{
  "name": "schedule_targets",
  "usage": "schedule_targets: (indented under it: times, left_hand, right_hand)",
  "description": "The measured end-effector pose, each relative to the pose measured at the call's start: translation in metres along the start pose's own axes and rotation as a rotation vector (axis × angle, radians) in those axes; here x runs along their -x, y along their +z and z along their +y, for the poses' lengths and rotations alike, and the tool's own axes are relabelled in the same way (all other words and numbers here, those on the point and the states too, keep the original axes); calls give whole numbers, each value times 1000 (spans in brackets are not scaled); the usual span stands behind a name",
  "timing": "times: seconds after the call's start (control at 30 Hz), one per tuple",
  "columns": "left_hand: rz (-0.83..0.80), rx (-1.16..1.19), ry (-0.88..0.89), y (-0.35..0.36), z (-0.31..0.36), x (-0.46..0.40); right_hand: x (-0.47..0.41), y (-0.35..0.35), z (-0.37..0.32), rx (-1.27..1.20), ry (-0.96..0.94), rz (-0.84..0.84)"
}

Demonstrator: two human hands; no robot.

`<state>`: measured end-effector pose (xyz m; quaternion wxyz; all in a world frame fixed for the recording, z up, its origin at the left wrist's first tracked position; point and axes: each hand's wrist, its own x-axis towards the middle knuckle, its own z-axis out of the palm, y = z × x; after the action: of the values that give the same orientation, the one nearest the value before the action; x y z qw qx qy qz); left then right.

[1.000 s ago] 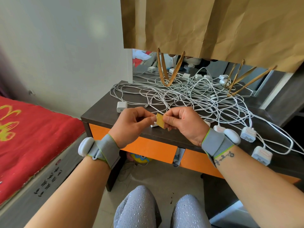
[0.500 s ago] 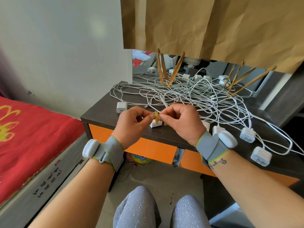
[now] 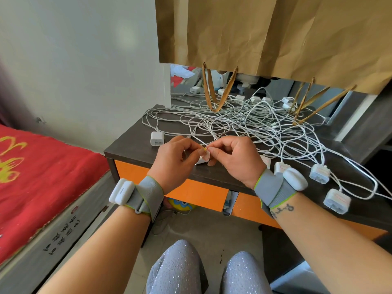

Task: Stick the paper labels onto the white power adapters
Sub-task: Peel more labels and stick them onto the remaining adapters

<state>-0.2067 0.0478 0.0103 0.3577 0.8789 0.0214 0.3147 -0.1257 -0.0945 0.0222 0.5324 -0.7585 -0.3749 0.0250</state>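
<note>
since the frame 1 s back both hands have dropped fwd toward the desk, and the label now shows a pale face where a yellow one showed. my left hand (image 3: 174, 160) and right hand (image 3: 231, 158) meet fingertip to fingertip over the front edge of the desk (image 3: 127, 147), both pinching the small label (image 3: 206, 154), pale w/ a reddish outline and a sliver of yellow at its top. right under the label sits a white adapter (image 3: 199, 161), mostly hidden by the fingers; can't tell if the label touches it yet. each wrist has a grey band w/ a white pod.

outward: to the right along the desk front, more adapters w/ red-outlined labels on top: one just behind my right wrist (image 3: 281, 167), one further right (image 3: 319, 173), one nearest the corner (image 3: 337, 200). left of my hands an unlabelled adapter (image 3: 157, 138) lies prongs toward me. behind it all, a big tangle of white cables (image 3: 244, 122) covers the desk. brown paper bag (image 3: 265, 35) hangs above, handles dangling into the cables. orange drawer fronts (image 3: 201, 195) below, red bedspread (image 3: 42, 164) at left.
</note>
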Motion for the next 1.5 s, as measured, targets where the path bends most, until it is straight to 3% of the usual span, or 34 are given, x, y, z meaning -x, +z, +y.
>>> schedule_targets:
  times: [0.4,1.13,1.5]
  left_hand:
    - [-8,-44,45,-1,2,-1]
    - [-64,-51,68,0,2,1]
    - [-128,131,-73,1,1,1]
  right_hand:
    - [0,-2,-5,-117,58,-38]
    - [-7,-5,-2,-14,27,-113]
    - [-3,-4,-1,-188,60,-61]
